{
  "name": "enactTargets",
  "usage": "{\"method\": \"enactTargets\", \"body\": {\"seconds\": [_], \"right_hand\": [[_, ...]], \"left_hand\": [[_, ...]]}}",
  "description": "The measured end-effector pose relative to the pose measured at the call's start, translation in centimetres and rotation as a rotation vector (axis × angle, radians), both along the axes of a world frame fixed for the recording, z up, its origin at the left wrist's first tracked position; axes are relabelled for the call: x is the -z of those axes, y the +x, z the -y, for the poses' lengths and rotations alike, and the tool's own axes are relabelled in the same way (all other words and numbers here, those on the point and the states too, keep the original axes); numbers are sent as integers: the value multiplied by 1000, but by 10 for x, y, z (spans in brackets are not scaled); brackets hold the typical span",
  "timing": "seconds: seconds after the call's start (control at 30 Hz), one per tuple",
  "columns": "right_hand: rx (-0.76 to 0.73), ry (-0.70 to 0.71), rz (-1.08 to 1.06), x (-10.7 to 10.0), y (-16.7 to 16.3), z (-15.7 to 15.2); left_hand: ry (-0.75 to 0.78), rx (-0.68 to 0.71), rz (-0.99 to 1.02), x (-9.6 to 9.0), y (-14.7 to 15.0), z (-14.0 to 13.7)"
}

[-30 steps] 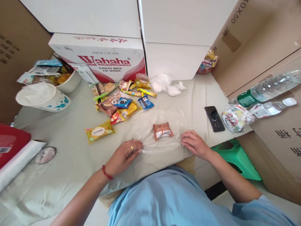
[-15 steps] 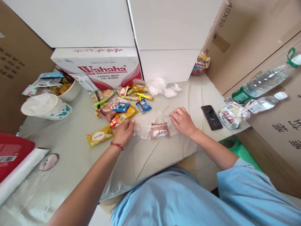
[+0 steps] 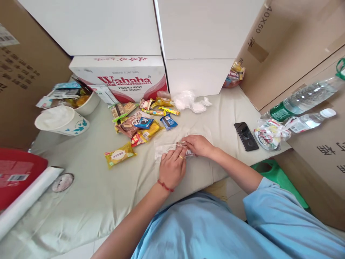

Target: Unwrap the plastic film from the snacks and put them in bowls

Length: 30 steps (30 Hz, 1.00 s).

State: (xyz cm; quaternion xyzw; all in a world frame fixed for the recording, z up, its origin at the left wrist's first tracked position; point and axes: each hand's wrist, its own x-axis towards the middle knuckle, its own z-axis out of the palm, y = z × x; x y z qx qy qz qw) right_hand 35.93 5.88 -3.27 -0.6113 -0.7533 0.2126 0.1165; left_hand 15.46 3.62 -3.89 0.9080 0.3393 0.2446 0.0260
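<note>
A small brown snack packet [image 3: 190, 152] with a white label lies on a clear plastic bag [image 3: 161, 147] near the table's front edge. My left hand [image 3: 172, 167], with a ring and a red bracelet, reaches over the packet's left side, its fingers closed on it. From the right, my right hand [image 3: 201, 145] bends its fingers round the packet's top and right side. The two hands almost meet and cover much of the packet. A yellow snack packet [image 3: 120, 154] lies to the left, and a pile of snack packets [image 3: 132, 124] is behind it.
Crumpled clear plastic bags [image 3: 191, 102] lie by the white cabinet [image 3: 198, 75]. A phone [image 3: 246, 136], a tied bag [image 3: 272, 135] and two bottles are on the right. At left stand a paper tub [image 3: 63, 122], a bowl [image 3: 93, 104], a plastic roll [image 3: 32, 198] and a red container [image 3: 21, 172].
My hands have come together from the bag's two sides onto the brown packet, the left moving right and the right moving left. The view has shifted slightly.
</note>
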Motion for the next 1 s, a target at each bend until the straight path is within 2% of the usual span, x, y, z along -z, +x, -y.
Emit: {"method": "enactTargets", "body": {"seconds": [0.1,0.2,0.3,0.37,0.43,0.5,0.6,0.67,0.73,0.8,0.9,0.93,1.0], "right_hand": [[79,79,67,-4,7,-14],[165,165,116,-1,16,-33],[197,29,118,0,20,-52],[180,-90,78,-3,20,-60],[139,-148,31,-9,19,-61],[62,-111,-4,-18,18,-52],[-150,7,-18,-25,12,-24],[-264,41,26,-21,6,-1],[-283,40,75,-11,1,20],[-249,34,65,1,-2,34],[-179,4,-80,14,-4,42],[-163,-7,-129,16,-5,43],[-146,-24,-191,16,-7,43]], "left_hand": [[-160,-65,-139,13,14,-9],[-243,-74,-164,12,19,-15],[-295,-78,-162,7,20,-18],[-313,-72,-160,6,20,-18],[-308,-64,-158,9,21,-18],[-300,-62,-155,12,21,-16],[-323,-65,-150,15,20,-13],[-352,-74,-148,16,17,-14],[-389,-63,-132,18,10,-17],[-466,8,-40,20,-3,-22],[-676,81,253,20,-27,-27],[-728,36,373,18,-34,-28],[-741,-154,616,10,-46,-33]]}}
